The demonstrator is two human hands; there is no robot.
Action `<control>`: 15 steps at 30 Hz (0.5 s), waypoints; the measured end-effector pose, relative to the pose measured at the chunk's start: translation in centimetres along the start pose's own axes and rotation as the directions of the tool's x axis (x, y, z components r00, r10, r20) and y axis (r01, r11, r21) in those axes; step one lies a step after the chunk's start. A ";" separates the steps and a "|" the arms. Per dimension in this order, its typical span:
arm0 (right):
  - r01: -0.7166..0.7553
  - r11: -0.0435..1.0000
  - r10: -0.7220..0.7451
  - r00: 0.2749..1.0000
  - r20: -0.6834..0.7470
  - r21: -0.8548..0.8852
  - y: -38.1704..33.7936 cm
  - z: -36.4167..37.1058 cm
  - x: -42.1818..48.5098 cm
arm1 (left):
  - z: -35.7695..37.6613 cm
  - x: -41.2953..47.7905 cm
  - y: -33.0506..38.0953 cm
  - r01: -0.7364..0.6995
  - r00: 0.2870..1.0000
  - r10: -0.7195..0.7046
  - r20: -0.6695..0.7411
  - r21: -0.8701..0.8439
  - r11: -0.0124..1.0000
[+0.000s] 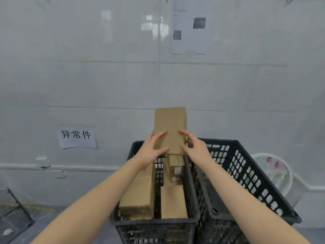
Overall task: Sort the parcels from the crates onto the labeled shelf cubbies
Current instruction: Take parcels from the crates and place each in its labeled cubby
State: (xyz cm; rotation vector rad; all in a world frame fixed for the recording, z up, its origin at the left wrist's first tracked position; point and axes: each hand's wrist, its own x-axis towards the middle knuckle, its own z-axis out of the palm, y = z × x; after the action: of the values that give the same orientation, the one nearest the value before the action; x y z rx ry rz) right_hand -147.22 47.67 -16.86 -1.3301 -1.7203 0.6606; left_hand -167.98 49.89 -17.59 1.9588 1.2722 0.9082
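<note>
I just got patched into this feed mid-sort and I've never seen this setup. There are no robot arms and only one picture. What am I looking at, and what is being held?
There is no machine here. A person is working with bare hands, and the single picture comes from a wide-angle camera worn on their head, looking forward and down. That is why you see the hands from the wearer's own side.

The left hand and right hand together hold one plain cardboard parcel upright above a black plastic crate. At least three more cardboard boxes lie inside that crate. A second black crate stands right beside it on the right, and its contents are not visible from here.

Behind is a white wall. A paper sign with three printed characters hangs on it, left of the hands.
</note>
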 end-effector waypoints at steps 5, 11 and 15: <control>0.075 0.993 -0.066 0.993 -0.096 0.093 -2.0 -1.7 2.2 | -2.4 1.6 2.9 -0.024 0.999 0.023 -0.023 -0.045 0.999; 0.082 0.967 -0.038 0.983 -0.180 0.242 -2.1 -2.5 2.4 | -1.7 2.2 3.0 -0.060 0.997 0.055 -0.058 -0.076 0.995; -0.175 0.873 0.153 0.985 0.084 0.456 -1.0 -3.2 2.2 | -1.0 2.3 2.7 -0.048 0.997 0.040 -0.060 -0.132 0.990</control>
State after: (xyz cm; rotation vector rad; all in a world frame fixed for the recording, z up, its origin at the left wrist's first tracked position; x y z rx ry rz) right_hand -145.13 49.21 -13.80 -1.1285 -1.3715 1.1288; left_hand -166.76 51.21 -14.43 1.8754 1.1725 1.0500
